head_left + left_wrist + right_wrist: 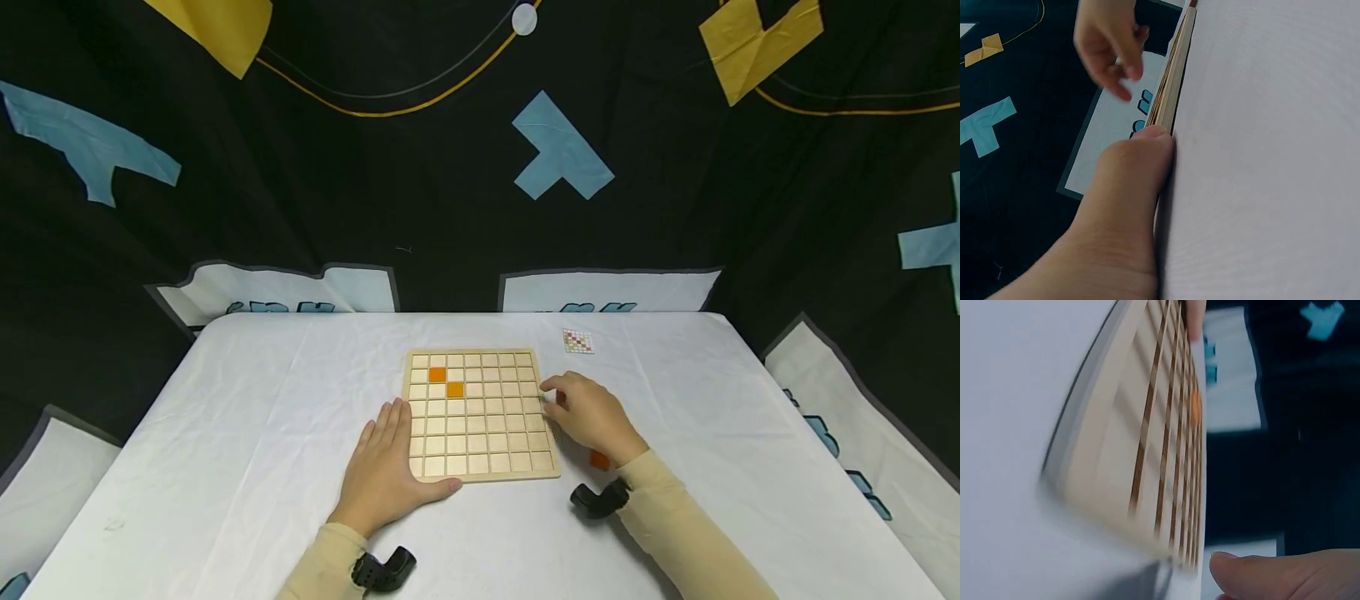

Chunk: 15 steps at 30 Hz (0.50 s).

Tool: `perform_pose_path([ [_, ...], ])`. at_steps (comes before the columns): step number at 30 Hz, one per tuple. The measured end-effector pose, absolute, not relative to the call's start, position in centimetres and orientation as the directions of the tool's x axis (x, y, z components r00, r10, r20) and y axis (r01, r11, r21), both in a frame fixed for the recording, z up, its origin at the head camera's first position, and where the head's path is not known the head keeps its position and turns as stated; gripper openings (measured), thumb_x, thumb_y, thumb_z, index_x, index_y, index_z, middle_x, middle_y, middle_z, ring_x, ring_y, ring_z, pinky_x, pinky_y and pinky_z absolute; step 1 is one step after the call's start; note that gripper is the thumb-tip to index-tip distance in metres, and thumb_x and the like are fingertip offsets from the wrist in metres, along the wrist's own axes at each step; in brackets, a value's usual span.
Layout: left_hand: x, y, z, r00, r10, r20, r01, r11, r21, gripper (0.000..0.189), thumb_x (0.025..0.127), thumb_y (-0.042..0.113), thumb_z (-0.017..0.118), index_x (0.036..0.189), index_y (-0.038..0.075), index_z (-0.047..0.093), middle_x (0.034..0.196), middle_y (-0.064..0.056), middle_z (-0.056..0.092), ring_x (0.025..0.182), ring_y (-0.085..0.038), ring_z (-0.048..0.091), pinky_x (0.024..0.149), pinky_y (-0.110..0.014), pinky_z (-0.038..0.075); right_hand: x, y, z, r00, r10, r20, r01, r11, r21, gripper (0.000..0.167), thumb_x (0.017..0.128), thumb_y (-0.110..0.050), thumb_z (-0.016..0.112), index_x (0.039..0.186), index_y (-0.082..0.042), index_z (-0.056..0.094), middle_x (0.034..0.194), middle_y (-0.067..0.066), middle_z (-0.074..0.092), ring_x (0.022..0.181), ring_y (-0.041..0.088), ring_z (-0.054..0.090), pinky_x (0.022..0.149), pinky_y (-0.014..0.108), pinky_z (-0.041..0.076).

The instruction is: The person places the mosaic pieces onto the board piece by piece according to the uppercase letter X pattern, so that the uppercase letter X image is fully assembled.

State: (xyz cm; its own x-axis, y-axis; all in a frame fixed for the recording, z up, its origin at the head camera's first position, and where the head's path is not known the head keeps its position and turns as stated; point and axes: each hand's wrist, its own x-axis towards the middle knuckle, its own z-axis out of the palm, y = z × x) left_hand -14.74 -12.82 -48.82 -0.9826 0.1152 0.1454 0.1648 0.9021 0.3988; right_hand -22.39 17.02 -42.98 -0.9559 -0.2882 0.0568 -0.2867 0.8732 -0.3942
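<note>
A square wooden grid board (476, 417) lies on the white-covered table, two orange tiles (437, 375) set diagonally in its upper left cells. My left hand (386, 471) rests at the board's lower left corner, fingers straight along the left edge and thumb along the near edge. In the left wrist view its thumb (1125, 178) touches the side of the board. Off the board's right edge hovers my right hand (592, 417), index finger and thumb apart, fingers loosely bent, nothing visible between them. Partly hidden beneath the right wrist, an orange piece (599, 460) lies on the table.
A small card with a coloured grid pattern (578, 341) lies beyond the board to the right. Black fabric (450, 183) with blue and yellow shapes hangs behind the table. Each wrist wears a black camera mount (600, 500).
</note>
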Motion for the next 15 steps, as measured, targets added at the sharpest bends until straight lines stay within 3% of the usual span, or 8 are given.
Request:
perform_pose_path([
  [8, -14.7, -12.7, -48.8, -0.981, 0.120, 0.153, 0.172, 0.901, 0.399, 0.139, 0.062, 0.086, 0.066, 0.155, -0.007, 0.021, 0.163, -0.022, 0.021, 0.153, -0.035, 0.019, 0.125, -0.051, 0.018, -22.4, 22.6, -43.7, -0.982, -0.189, 0.010, -0.179, 0.908, -0.379, 0.036, 0.090, -0.022, 0.072, 0.124, -0.010, 0.067, 0.088, 0.002, 0.059, 0.068, 0.015, 0.050, 0.058, 0.026, 0.040],
  [15, -14.7, -12.7, -48.7, -0.982, 0.117, 0.150, 0.168, 0.902, 0.397, 0.140, 0.062, 0.087, 0.064, 0.155, -0.007, 0.020, 0.163, -0.022, 0.021, 0.153, -0.036, 0.019, 0.125, -0.051, 0.019, -22.5, 23.9, -44.3, -0.984, -0.169, -0.054, -0.138, 0.918, -0.371, 0.033, 0.090, -0.021, 0.073, 0.120, -0.009, 0.070, 0.092, 0.004, 0.062, 0.078, 0.018, 0.053, 0.066, 0.029, 0.044],
])
